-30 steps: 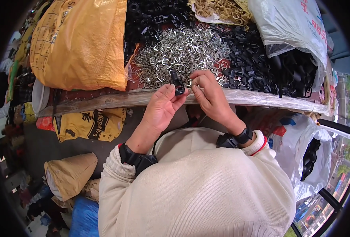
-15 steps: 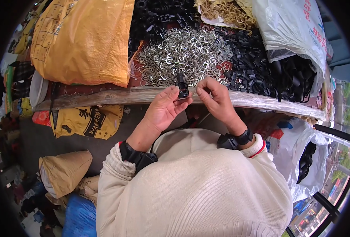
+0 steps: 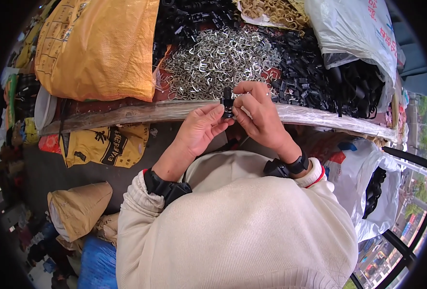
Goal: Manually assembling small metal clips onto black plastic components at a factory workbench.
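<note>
Just over the table's near edge, my left hand (image 3: 199,129) pinches a small black plastic part (image 3: 227,98) between thumb and fingers. The part stands roughly upright, its narrow end pointing away from me. From the right, my right hand (image 3: 262,118) comes against the part's near end, thumb and index finger pressed together. Whatever sits between those fingertips is too small and covered to make out. Right behind both hands lies a heap of shiny bent metal rings (image 3: 218,60). Loose black plastic parts (image 3: 302,77) are spread to the right of that heap.
A large orange woven sack (image 3: 98,53) stands at the left of the table. Tan ring-shaped pieces (image 3: 276,12) lie on a sack at the back. At the right, a white plastic bag (image 3: 358,38) spills black parts. The table's wrapped edge (image 3: 314,115) runs before me.
My right hand has moved left and now meets the black part, which it stood apart from before. My left hand keeps its hold. The view has shifted slightly.
</note>
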`<state>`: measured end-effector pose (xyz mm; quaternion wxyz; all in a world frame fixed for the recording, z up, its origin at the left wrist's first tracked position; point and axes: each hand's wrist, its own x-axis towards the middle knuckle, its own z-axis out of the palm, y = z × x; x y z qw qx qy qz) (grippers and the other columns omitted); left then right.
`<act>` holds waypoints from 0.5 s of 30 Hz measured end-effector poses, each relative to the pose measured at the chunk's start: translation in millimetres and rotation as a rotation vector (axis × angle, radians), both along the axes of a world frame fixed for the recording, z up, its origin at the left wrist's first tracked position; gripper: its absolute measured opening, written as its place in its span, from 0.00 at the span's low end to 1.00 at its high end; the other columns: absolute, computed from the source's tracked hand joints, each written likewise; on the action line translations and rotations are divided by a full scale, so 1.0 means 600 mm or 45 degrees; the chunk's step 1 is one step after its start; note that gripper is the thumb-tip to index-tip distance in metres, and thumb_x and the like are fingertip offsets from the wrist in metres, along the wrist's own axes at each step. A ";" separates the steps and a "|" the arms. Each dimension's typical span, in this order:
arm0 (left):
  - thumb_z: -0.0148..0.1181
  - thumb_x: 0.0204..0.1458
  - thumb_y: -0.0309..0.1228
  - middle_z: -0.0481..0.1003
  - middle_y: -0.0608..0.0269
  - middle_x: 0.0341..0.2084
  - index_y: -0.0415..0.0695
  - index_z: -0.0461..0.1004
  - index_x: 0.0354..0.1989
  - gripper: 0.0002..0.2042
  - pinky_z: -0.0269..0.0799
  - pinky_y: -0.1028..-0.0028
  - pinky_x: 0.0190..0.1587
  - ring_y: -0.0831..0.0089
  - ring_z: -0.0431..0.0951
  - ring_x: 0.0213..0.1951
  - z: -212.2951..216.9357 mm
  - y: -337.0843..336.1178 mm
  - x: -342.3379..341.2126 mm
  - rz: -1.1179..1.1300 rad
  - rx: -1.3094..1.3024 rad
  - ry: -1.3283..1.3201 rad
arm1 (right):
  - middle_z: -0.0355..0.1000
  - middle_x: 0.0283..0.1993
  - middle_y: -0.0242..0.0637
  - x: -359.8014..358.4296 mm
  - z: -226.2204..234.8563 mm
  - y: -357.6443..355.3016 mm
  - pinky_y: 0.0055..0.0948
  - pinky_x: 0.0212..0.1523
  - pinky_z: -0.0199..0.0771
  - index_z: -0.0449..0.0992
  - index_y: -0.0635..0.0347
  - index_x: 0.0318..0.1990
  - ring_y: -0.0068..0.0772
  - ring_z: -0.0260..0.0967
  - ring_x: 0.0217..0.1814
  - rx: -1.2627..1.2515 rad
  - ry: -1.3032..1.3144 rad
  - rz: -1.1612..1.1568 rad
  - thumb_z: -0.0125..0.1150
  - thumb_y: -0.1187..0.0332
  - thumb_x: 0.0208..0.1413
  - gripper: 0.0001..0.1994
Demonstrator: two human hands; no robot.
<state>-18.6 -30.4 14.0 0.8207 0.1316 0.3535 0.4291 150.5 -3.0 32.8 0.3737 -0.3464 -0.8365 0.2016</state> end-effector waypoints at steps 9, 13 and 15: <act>0.52 0.47 0.30 0.73 0.60 0.28 0.38 0.69 0.34 0.09 0.71 0.82 0.32 0.72 0.74 0.29 0.017 -0.020 0.012 -0.018 0.084 0.207 | 0.60 0.38 0.40 0.007 0.011 -0.024 0.33 0.39 0.52 0.64 0.58 0.27 0.38 0.57 0.38 0.111 -0.125 -0.008 0.54 0.76 0.40 0.07; 0.51 0.48 0.29 0.72 0.59 0.29 0.37 0.69 0.35 0.09 0.71 0.82 0.32 0.72 0.74 0.29 0.014 -0.013 0.009 -0.057 0.132 0.215 | 0.60 0.38 0.40 0.010 0.007 -0.016 0.33 0.39 0.53 0.64 0.58 0.27 0.40 0.57 0.39 -0.001 -0.059 0.003 0.55 0.75 0.40 0.07; 0.49 0.48 0.28 0.73 0.58 0.29 0.36 0.69 0.35 0.09 0.71 0.82 0.31 0.72 0.74 0.29 0.009 -0.005 0.005 -0.096 0.184 0.223 | 0.61 0.36 0.39 0.011 -0.013 -0.005 0.32 0.37 0.56 0.64 0.60 0.27 0.41 0.58 0.37 -0.275 0.226 0.060 0.56 0.74 0.39 0.08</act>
